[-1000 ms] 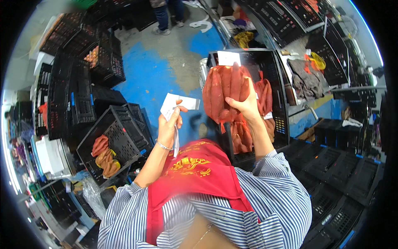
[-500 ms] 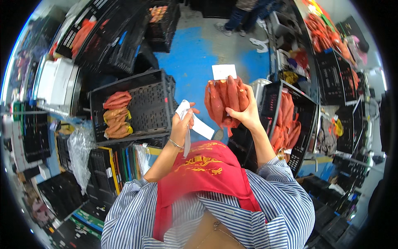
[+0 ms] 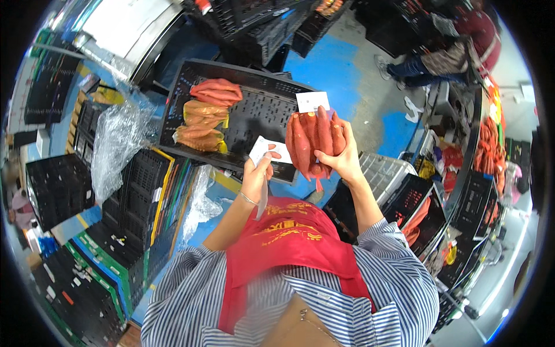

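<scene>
My right hand [image 3: 344, 159] is closed round a red mesh bag of sweet potatoes [image 3: 307, 139], held up in front of my apron. A white label [image 3: 312, 102] sits at the bag's far end. Pinched in my left hand [image 3: 255, 178] is a strip of white labels [image 3: 263, 150], its tail hanging past the wrist. Beyond my left hand lies a black crate [image 3: 260, 118]. In its left part rest a red bag of sweet potatoes [image 3: 216, 92] and two bags in yellowish mesh [image 3: 203, 115]. The held bag overlaps the crate's right end.
Right of me stand a pale grey crate [image 3: 384, 176] and a black crate [image 3: 411, 198] holding red bags. Crumpled clear plastic [image 3: 118, 144] hangs at the left, near upright stacked crates [image 3: 130, 202]. A person [image 3: 457, 58] is at the far right on the blue-painted floor.
My view has turned left, so the black crate now lies nearer the middle, beside the held bag. Both hands keep their hold. More of the other person shows.
</scene>
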Demonstrator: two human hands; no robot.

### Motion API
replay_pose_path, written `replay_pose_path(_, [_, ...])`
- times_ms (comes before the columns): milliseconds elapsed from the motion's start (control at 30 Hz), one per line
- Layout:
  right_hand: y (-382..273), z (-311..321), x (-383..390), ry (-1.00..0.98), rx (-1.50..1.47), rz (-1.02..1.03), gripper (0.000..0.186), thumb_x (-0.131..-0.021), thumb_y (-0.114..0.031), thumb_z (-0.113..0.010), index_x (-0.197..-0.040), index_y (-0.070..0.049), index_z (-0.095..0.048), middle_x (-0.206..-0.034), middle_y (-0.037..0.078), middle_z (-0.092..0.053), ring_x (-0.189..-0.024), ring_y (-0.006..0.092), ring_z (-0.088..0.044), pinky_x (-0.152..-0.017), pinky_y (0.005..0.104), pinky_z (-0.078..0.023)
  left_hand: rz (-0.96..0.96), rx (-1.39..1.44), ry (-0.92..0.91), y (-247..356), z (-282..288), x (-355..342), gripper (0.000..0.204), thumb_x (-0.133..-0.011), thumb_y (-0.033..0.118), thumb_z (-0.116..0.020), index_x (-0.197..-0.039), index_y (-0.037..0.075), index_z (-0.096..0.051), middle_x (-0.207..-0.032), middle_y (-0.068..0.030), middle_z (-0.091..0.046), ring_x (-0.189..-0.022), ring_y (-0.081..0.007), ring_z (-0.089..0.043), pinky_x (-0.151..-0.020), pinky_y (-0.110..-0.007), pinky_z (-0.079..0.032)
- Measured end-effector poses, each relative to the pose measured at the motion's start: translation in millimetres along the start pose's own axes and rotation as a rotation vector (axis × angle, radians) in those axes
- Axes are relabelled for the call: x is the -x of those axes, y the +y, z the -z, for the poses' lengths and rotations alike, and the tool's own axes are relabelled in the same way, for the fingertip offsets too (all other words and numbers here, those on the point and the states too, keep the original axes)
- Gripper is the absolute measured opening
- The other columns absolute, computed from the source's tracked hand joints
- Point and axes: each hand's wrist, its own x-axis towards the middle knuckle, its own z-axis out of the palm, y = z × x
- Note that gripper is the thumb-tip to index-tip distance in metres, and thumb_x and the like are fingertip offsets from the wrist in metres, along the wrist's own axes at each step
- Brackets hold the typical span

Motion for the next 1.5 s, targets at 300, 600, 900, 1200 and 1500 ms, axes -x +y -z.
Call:
replay_pose_path(300, [67.6, -93.1, -124.5, -0.252, 0.185, -0.015, 0.076, -0.064, -0.02, -0.083, -0.129, -0.006, -0.045, -0.12, 0.014, -0.059, -0.111, 0.0254, -0.059, -0.097, 0.0353, -0.046, 0.051, 0.127, 0.219, 0.5, 62.3, 1.7, 0.029, -0.101, 0.02, -0.05, -0.124, 0.002, -0.055, -0.097, -0.0044, -0.066, -0.058, -0.0033, -0.044, -0.051, -0.02, -0.036])
replay_pose_path(600, [194.5, -169.4, -257.6, -0.558, 0.901, -0.086, 0.086, -0.056, -0.034, -0.081, -0.131, -0.017, -0.043, -0.109, 0.021, -0.067, -0.105, 0.0404, -0.063, -0.086, 0.0489, -0.05, 0.192, 0.205, 0.48, -13.7, 117.4, 16.9, 0.029, -0.1, 0.016, -0.052, -0.124, 0.001, -0.056, -0.096, -0.0048, -0.067, -0.055, -0.0037, -0.043, -0.049, -0.021, -0.035])
replay_pose_path(900, [246.2, -220.8, -247.8, -0.272, 1.215, 0.549, 0.078, -0.073, -0.015, -0.076, -0.142, -0.018, -0.04, -0.14, 0.01, -0.045, -0.128, 0.031, -0.045, -0.104, 0.0438, -0.04, 0.228, 0.321, 0.501, -20.1, 115.3, 14.4, 0.032, -0.101, 0.022, -0.051, -0.125, 0.001, -0.055, -0.101, -0.0078, -0.067, -0.059, -0.0075, -0.05, -0.052, -0.024, -0.04])
replay_pose_path(1200, [210.0, -159.2, -138.1, -0.133, 0.293, -0.117, 0.03, -0.091, -0.021, -0.066, -0.112, 0.0, -0.061, -0.098, 0.014, -0.068, -0.092, 0.0299, -0.065, -0.084, 0.0364, -0.05, 0.131, 0.269, 0.184, 15.8, 65.4, -29.9, 0.048, -0.104, 0.029, -0.041, -0.144, 0.001, -0.04, -0.136, -0.0079, -0.052, -0.118, -0.0154, -0.051, -0.1, -0.031, -0.04])
replay_pose_path(1500, [55.9, -53.6, 13.2, -0.017, -0.444, -0.33, 0.041, -0.092, -0.017, -0.068, -0.127, -0.003, -0.052, -0.109, 0.004, -0.064, -0.101, 0.0115, -0.058, -0.089, 0.029, -0.044, -0.101, -0.2, -0.342, -23.0, -37.3, -32.4, 0.056, -0.105, 0.02, -0.042, -0.151, 0.001, -0.016, -0.155, -0.011, -0.028, -0.138, -0.0186, -0.034, -0.112, -0.034, -0.03])
